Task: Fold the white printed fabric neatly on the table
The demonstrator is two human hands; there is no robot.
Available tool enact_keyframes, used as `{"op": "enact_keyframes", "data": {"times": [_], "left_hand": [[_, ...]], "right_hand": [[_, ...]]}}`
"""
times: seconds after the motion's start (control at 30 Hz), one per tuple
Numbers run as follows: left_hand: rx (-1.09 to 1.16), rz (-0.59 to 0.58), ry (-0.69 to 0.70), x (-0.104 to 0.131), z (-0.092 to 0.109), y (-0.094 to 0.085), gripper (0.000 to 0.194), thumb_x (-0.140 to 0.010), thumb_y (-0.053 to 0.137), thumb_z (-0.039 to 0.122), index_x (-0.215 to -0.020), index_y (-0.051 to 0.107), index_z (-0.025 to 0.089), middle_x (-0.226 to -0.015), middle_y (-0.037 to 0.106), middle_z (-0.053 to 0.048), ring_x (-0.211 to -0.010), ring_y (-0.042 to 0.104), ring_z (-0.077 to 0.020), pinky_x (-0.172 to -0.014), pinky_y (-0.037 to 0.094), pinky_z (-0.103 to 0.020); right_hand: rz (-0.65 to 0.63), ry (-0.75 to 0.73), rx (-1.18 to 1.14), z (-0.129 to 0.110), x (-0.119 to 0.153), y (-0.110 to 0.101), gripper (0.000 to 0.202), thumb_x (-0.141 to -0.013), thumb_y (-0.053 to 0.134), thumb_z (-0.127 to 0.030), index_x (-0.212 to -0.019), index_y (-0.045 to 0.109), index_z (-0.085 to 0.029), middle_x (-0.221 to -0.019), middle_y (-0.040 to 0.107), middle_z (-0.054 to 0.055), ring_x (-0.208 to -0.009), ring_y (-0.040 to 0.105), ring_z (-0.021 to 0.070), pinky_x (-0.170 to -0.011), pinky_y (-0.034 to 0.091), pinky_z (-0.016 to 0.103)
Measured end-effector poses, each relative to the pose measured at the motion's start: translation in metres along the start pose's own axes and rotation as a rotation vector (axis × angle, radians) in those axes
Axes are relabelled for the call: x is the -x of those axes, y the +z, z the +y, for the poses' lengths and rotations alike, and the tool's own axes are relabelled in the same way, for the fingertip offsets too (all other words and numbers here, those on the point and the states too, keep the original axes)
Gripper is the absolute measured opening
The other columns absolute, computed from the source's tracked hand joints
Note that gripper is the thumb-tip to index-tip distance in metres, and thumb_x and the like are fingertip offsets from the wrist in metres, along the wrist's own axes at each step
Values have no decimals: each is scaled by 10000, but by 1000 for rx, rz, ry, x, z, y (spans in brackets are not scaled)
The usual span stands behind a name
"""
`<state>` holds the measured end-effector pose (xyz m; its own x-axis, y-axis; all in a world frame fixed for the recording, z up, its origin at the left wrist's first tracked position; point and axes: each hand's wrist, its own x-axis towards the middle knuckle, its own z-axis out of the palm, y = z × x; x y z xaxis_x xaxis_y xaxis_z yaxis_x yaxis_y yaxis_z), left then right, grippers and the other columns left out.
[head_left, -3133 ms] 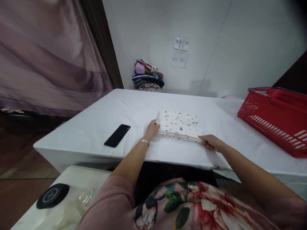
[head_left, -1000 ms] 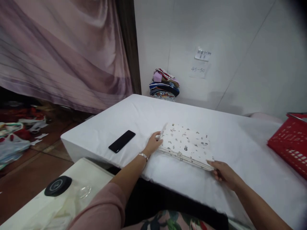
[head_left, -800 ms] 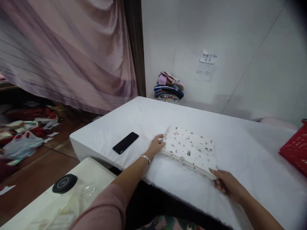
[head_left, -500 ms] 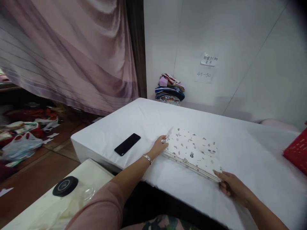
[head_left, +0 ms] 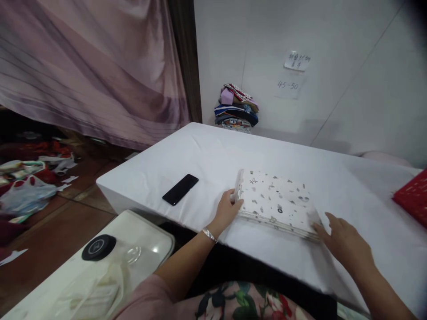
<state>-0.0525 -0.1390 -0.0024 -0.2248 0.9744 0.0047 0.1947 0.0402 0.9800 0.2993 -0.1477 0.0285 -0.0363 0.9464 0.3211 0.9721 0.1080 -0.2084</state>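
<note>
A folded white cloth (head_left: 276,200) with small grey and brown printed figures lies flat in several layers on the white-covered table (head_left: 216,155). At its left edge my left hand (head_left: 227,209) is closed, thumb on top and fingers around the side; a silver bracelet is on that wrist. My right hand (head_left: 345,240) is at the near right corner, with its fingers apart and the thumb side against the cloth's edge. To the left of the cloth lies a black phone (head_left: 180,189).
At front left, a white surface (head_left: 150,226) carries a round black lid-like object (head_left: 99,247) and clear plastic. A stack of folded fabrics (head_left: 236,106) stands behind the table by the wall. Red fabric (head_left: 413,198) sits at the right edge; bags (head_left: 28,193) lie on the floor.
The cloth appears slightly further right in the view, which has also tilted. My right hand has loosened from the corner and its fingers have spread. My left hand stays on the left edge.
</note>
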Motion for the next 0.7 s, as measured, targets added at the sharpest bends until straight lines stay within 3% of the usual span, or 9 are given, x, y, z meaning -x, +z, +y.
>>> {"op": "enact_keyframes", "data": {"times": [0.03,0.1,0.23,0.37,0.5,0.7], "left_hand": [[10,3,-1,2,-1,0,513,-763,649,339,-1220,478,183,-1083,608,-96,-867,616,-179,-792,480,-316],[29,16,11,6,-4,0,470,-768,646,340,-1185,498,183,-1037,621,-82,-859,615,-167,-790,479,-306],[26,54,78,7,-5,1,225,-780,617,279,-978,576,181,-941,620,-41,-825,606,-134,-776,479,-276],[-102,76,151,-3,6,0,57,-783,574,225,-800,597,175,-932,577,-26,-803,591,-116,-750,480,-253],[-242,92,117,-19,20,-2,90,-780,571,249,-755,614,175,-904,567,-24,-747,573,-114,-729,470,-256],[-363,16,96,-28,25,-1,200,-783,565,299,-634,618,176,-773,592,-18,-824,563,-149,-777,428,-262]], "right_hand": [[38,-99,17,-10,-1,0,437,-816,480,-510,-1061,608,-171,-979,651,172,-917,621,330,-744,494,459],[-7,-254,-111,-37,-4,3,401,-856,453,-459,-1124,587,-193,-1143,612,135,-1070,564,299,-900,459,466],[-74,-439,-413,-100,-17,18,309,-883,455,-384,-1103,615,-236,-1163,620,82,-1099,558,241,-928,473,430],[-114,-555,-486,-142,-33,38,307,-897,434,-343,-1115,625,-240,-1184,616,84,-1109,553,235,-922,476,431],[-167,-664,-306,-156,-32,55,324,-909,406,-313,-1145,615,-238,-1240,586,93,-1144,524,248,-919,445,458],[-158,-676,-201,-154,-21,60,360,-937,351,-311,-1218,565,-241,-1308,539,81,-1211,464,236,-938,407,426]]}}
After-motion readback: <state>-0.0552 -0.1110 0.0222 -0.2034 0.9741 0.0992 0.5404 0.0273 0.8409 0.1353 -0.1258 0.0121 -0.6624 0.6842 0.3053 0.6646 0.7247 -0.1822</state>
